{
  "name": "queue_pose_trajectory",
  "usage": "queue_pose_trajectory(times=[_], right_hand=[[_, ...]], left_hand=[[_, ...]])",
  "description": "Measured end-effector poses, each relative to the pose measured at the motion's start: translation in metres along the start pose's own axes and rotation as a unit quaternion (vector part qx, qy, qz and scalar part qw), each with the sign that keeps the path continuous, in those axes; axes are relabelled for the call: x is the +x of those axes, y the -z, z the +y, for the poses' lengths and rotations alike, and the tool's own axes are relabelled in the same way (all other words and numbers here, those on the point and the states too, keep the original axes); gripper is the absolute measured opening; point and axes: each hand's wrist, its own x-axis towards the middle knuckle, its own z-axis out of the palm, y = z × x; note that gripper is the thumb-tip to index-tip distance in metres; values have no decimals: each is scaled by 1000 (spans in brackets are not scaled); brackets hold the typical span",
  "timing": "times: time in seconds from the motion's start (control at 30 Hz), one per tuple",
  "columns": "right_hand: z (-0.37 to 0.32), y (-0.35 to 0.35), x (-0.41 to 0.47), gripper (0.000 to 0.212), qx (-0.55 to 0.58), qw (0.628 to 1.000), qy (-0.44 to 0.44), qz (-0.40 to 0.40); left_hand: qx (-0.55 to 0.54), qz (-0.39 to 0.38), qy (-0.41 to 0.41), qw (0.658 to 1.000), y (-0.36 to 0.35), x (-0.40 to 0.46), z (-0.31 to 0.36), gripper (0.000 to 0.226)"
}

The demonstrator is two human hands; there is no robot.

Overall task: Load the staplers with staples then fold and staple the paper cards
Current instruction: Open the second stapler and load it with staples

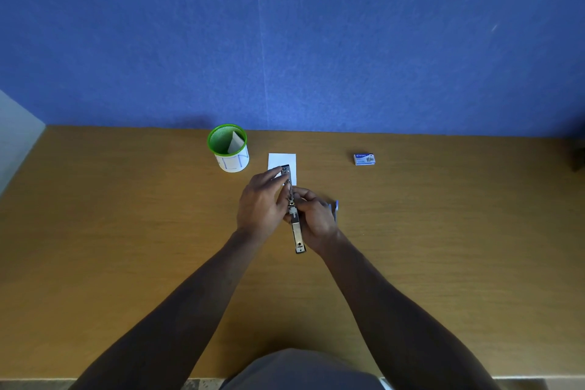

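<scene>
A metal stapler (297, 233) lies swung wide open at the middle of the wooden desk, its long axis pointing away from me. My left hand (261, 203) grips the far half of it near the magazine. My right hand (315, 215) pinches at the hinge in the middle, fingers curled; any staples between them are too small to tell. A white paper card (282, 160) lies flat just beyond the hands, partly covered by the stapler's far end. A small blue staple box (364, 159) sits to the right.
A green mesh cup (228, 148) with a folded card inside stands at the back left of the card. A blue wall (285, 41) closes off the desk's far edge. Something blue and metallic (335, 209) shows behind my right hand.
</scene>
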Motion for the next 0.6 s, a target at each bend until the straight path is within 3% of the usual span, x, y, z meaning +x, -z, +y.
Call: queue_pose_trajectory(times=[0.3, 0.6], right_hand=[[4, 5, 4, 25, -14, 1000, 3, -20], [5, 6, 2, 31, -21, 1000, -6, -9]], left_hand=[[-1, -8, -3, 1000, -8, -7, -3, 18], [-56, -17, 6, 998, -9, -16, -3, 23]])
